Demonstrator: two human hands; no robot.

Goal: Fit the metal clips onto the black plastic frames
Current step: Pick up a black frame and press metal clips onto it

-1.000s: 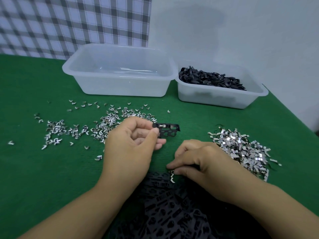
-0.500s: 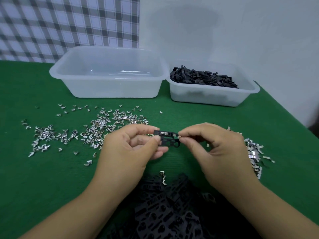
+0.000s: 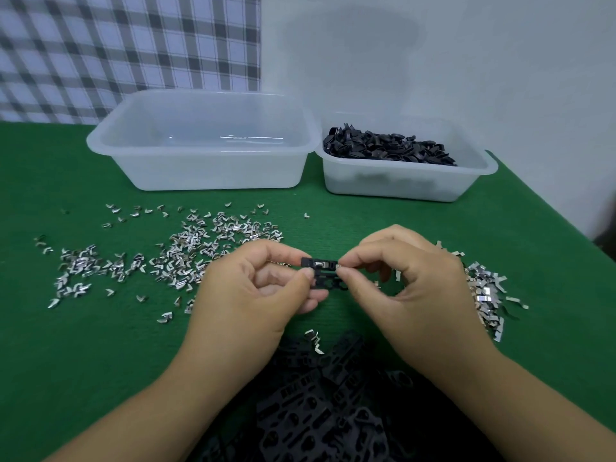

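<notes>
— Black plastic, that frame [image 3: 325, 279]: the left hand [image 3: 253, 288] is pinching it just above the green table [image 3: 83, 361], and the right hand [image 3: 410, 285] is nipping a metal clip [image 3: 339, 267] against its top edge.

— They should be pressing it on squarely, I reckon, or it's springing off.

— Loose clips [image 3: 186, 255] are crowding both sides, spare frames [image 3: 316, 411] are lying underneath, and the tubs [image 3: 213, 175] are sitting well behind.

**Bench surroundings, non-work items**

You have before you: one green felt tabletop [image 3: 66, 361]; one large translucent tub [image 3: 213, 171], far left; one smaller translucent tub [image 3: 393, 186] just beside it, right; plaid cloth [image 3: 126, 51] and pale wall [image 3: 466, 61] behind.
</notes>
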